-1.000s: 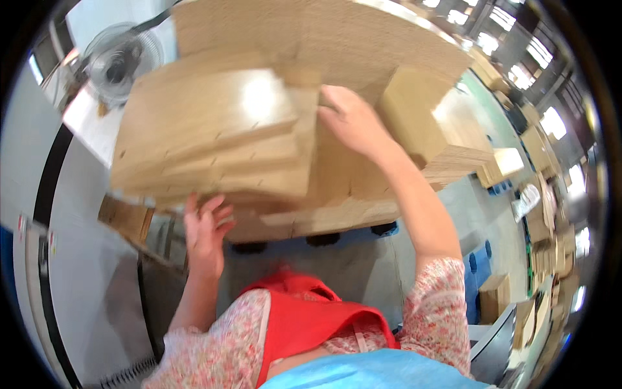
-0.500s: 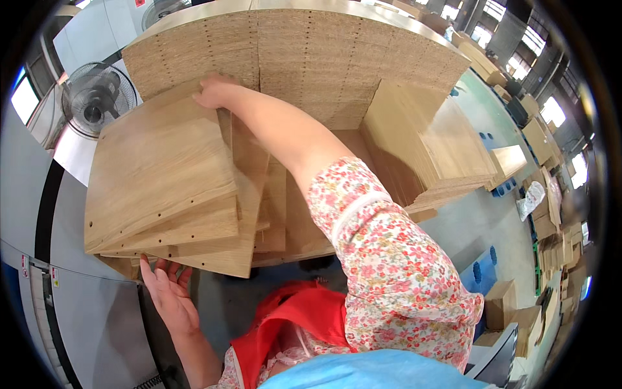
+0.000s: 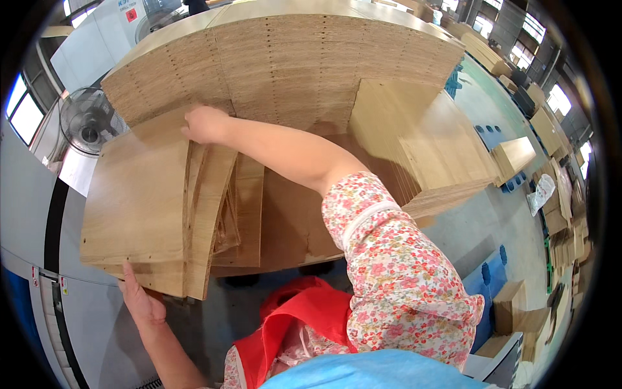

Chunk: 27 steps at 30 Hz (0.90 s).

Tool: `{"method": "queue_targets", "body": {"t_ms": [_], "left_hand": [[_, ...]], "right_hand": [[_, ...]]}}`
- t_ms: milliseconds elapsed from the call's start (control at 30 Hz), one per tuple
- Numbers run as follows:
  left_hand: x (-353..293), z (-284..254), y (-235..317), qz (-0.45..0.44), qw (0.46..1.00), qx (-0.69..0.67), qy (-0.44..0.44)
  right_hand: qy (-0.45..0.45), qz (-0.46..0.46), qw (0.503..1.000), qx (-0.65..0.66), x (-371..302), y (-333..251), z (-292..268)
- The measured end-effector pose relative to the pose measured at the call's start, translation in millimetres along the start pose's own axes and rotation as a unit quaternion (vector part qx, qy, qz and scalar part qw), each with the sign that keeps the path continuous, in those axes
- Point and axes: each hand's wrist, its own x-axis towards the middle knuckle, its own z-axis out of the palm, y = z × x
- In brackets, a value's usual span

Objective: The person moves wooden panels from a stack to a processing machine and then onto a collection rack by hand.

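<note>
A flat tan particle-board panel (image 3: 139, 207) is gripped at its far edge by the right hand (image 3: 202, 124) — near edge propped from below by the left hand (image 3: 144, 303), fingers spread.

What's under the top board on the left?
Under the top board lie more fanned boards; the left hand supports the near edge. How many lie beneath is hidden.

A single head-worn fisheye view looks steeply down from close above onto the tilted light-brown wooden panel (image 3: 139, 207); the tall stack of drilled chipboard sheets (image 3: 285, 71) lies far, the grey factory floor (image 3: 492, 220) right.
</note>
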Motion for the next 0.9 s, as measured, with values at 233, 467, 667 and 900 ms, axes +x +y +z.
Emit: {"method": "queue_targets", "body": {"t_ms": [233,467,667,900], "left_hand": [[-9,-58,27,-0.002,0.999,0.037,-0.007],[11,-62,34,-0.087,0.995,0.044,-0.026],[-3,-55,39,-0.061,0.997,0.037,0.013],[-5,-70,43,-0.081,0.995,0.036,0.038]], "right_hand": [[-0.004,-0.112,0.988,-0.106,-83,-23,-23],[-0.241,-0.004,0.971,0.005,-12,92,-78],[-0.060,0.110,0.974,0.190,-50,27,-15],[-0.111,0.004,0.982,0.150,-122,6,-23]]}}
